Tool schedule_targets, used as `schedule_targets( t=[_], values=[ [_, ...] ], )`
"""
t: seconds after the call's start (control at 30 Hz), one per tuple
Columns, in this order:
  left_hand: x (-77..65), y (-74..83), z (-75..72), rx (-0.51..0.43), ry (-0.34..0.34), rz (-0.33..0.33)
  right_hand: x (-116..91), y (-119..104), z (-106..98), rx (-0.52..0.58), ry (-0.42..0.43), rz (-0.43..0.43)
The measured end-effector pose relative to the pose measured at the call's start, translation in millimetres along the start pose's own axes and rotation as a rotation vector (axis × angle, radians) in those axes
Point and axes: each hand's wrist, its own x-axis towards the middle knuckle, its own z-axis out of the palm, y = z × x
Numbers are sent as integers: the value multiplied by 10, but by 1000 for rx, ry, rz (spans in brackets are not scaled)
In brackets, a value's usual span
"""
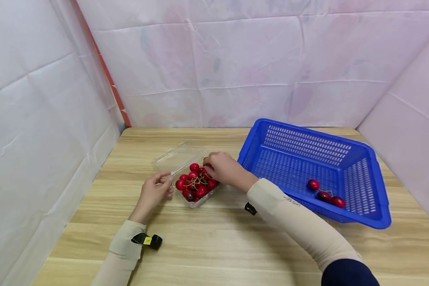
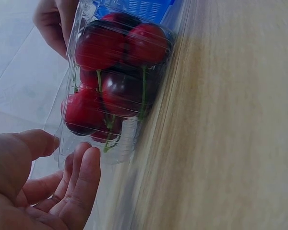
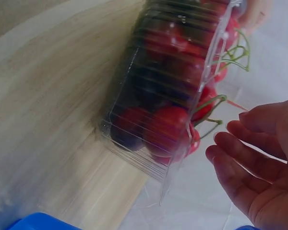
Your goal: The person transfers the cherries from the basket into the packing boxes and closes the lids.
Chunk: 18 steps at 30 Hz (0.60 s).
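Note:
A clear plastic clamshell box [image 1: 196,204] filled with red and dark cherries [image 2: 101,45] stands on the table, its lid [image 1: 178,155] folded open to the back left. My left hand [image 1: 154,191] pinches the box's left rim between thumb and fingertips, as the left wrist view [image 2: 53,187] shows. Over the right side of the cherries, my right hand [image 1: 224,169] hovers with its fingers loosely bent. Its fingertips are close to the green stems [image 3: 211,112] in the right wrist view, with nothing held between them.
To the right a blue perforated basket [image 1: 373,178] holds 3 cherries [image 1: 313,184] in its near right part. The wooden table [image 1: 200,254] reaches white cloth walls [image 1: 243,59] at the back and sides. Black straps [image 1: 146,239] with small devices sit on the wrists.

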Motion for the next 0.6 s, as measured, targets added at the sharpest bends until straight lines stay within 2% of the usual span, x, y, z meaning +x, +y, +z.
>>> schedule_targets(
  t=[0.47, 0.6],
  values=[
    [14, -24, -23, 23, 6, 2, -164, -5, -246, 380, 141, 174],
    [8, -24, -19, 19, 1, 3, -263, 3, -418, 395, 183, 156]
  ],
)
